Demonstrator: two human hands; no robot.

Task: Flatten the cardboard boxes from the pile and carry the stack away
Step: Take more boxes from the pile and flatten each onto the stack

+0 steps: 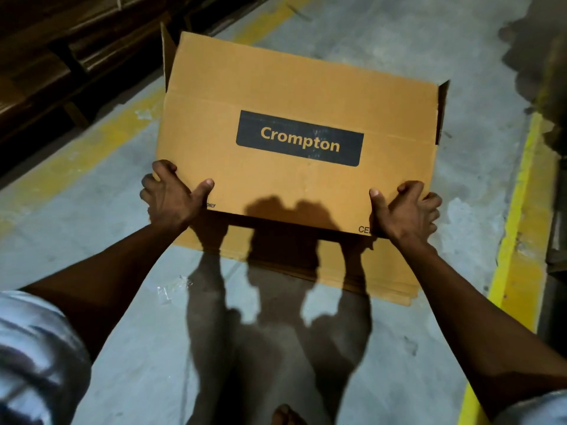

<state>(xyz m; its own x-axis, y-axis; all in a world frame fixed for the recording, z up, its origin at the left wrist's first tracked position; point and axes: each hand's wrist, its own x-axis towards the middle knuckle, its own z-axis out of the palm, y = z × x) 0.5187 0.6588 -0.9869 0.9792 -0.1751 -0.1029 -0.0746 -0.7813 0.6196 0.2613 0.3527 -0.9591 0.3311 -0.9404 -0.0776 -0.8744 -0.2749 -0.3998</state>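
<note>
**A:** What sits nearest the camera?

**B:** A bare foot (285, 415) at the bottom edge, cut off by the frame; pale, blurred sleeves (33, 357) at both lower corners; the weave is too smeared to read.

**A:** And the hands?

**B:** The left hand (171, 194) grips the near left corner of the cardboard box (294, 118), thumb lying on the top face, fingers curled round the side edge; the right hand (408, 210) does the same at the near right corner, thumb on top, fingers wrapped over the edge; the fingertips beneath are hidden.

**A:** The box itself?

**B:** Smooth tan corrugated board, rectangular, held flat and tilted toward the camera above the floor; a dark rounded label (299, 138) reads "Crompton"; creases run across the upper part; side flaps stand up at the far left and right corners; small print by each hand is partly covered.

**A:** Anything under it?

**B:** A stack of flattened cardboard (380, 280) lies on the floor directly below, mostly in shadow; its layered edges show at the right, but how many sheets I cannot tell.

**A:** Further off?

**B:** Rough grey concrete floor (92, 225) with worn yellow painted lines (518, 210); a crumpled scrap of clear plastic (173, 288) left of the stack; dark wooden pallets (61, 56) at the far left, dim and indistinct.
</note>
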